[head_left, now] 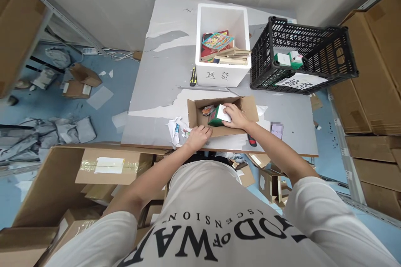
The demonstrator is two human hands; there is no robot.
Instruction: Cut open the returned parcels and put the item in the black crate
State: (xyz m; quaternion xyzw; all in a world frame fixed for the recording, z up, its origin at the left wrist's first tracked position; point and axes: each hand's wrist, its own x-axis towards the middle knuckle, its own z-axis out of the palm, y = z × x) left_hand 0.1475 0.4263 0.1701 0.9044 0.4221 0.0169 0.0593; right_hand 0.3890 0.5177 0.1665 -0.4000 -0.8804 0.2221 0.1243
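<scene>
An open cardboard box point(196, 112) sits near the front edge of the table. My right hand point(234, 116) reaches into it, fingers closed around a small green and white carton point(216, 117). My left hand point(200, 134) grips the near left rim of the cardboard box, its fingers curled over the edge. Left of the carton, a small orange-and-white item point(207, 110) lies inside the box; its kind is unclear. Crumpled white paper point(176, 130) lies just left of the box.
Behind stand a white foam box point(224, 76) of books and a black plastic crate point(336, 56) holding green and white cartons. A yellow-black box cutter point(193, 76), a red-black tool point(252, 140) and a phone point(276, 129) lie on the table point(156, 104). Cartons point(109, 167) crowd the lower left.
</scene>
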